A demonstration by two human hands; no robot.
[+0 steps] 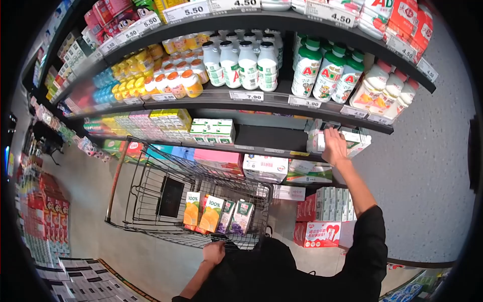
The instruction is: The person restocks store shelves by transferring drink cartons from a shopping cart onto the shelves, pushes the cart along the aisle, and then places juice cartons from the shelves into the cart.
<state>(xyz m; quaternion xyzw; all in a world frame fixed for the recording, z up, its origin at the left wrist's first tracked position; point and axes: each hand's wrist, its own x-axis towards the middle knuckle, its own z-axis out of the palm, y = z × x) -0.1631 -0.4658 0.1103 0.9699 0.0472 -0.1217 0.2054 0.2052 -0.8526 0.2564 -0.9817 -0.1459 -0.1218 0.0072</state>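
Note:
My left hand is closed at the near rim of a black wire shopping cart. Inside the cart stand two orange juice cartons marked 100% and two purple-and-white cartons with grapes on them. My right hand reaches out to the right end of the lower shelf. Its fingers are bent over a white carton there; the thumb is partly hidden. More white-and-green cartons lie just right of that hand.
Upper shelves hold white bottles, green-capped bottles and small orange-capped bottles. A white-and-green multipack sits on the lower shelf. Boxes are stacked on the floor at right. Red cartons stand at far left.

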